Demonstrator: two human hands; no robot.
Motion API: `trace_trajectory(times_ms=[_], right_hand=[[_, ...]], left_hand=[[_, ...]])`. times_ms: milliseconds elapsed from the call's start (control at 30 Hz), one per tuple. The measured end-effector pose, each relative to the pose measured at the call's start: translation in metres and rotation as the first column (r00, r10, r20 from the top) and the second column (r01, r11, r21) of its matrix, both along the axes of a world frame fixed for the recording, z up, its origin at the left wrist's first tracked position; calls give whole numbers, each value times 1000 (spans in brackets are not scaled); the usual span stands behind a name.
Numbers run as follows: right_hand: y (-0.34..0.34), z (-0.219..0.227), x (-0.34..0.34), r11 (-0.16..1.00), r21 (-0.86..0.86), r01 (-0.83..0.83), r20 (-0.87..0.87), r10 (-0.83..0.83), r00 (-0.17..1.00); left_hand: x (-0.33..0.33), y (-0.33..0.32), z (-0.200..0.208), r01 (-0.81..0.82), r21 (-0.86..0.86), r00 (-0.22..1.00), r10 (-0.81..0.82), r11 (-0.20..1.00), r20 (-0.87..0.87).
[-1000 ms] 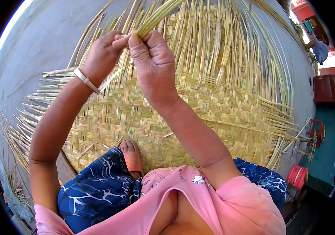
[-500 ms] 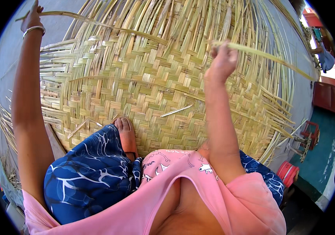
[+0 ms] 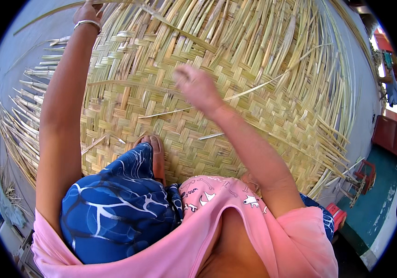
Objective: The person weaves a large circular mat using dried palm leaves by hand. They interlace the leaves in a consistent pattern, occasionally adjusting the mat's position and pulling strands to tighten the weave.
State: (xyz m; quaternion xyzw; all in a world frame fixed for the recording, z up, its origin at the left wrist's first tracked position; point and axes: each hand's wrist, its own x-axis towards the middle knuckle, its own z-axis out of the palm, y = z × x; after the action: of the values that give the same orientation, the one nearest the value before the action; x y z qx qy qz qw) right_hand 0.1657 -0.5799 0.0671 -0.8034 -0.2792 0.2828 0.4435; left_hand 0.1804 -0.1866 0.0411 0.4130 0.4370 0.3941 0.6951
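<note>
A large mat (image 3: pixel 180 160) of woven pale green and yellow split-cane strips spreads before me, its loose strips (image 3: pixel 254 32) fanning out at the far side. At the upper left my left hand (image 3: pixel 88 13), with a bangle at the wrist, is closed on a long flat cane strip (image 3: pixel 182 33) that reaches over the weave; its fingertips are partly cut off by the picture's edge. My right hand (image 3: pixel 196 87) is over the middle of the mat, its fingers curled but blurred. Below it a thin strip (image 3: pixel 259 86) lies slantwise across the weave.
My sandalled foot (image 3: pixel 157 155) stands on the mat's near edge. A short loose sliver (image 3: pixel 211 136) lies on the weave. Grey floor (image 3: pixel 24 65) shows at the left. On the right are a dark red box (image 3: pixel 387 134), a small red-framed stool (image 3: pixel 364 178) and a pinkish-red object (image 3: pixel 336 215).
My right hand has swung left and nearer the mat's middle; the strip it held now lies across the weave. My left hand has shifted right with its strip.
</note>
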Motion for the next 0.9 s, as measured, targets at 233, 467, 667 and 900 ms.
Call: trace_trajectory(times_ms=[233,467,667,900], right_hand=[[9,-40,122,910,-415,24,455,184,871],[6,-48,123,926,-344,156,454,19,891],[5,-50,111,941,-113,320,337,-267,903],[-8,-48,111,920,-15,392,128,-387,913]], left_hand=[[-17,98,-34,-188,-48,980,190,981,49],[24,-89,-2,798,-37,590,-792,602,-153],[85,-106,-73,926,171,28,-391,-337,-920],[111,-160,-30,992,-96,-76,-226,80,-971]])
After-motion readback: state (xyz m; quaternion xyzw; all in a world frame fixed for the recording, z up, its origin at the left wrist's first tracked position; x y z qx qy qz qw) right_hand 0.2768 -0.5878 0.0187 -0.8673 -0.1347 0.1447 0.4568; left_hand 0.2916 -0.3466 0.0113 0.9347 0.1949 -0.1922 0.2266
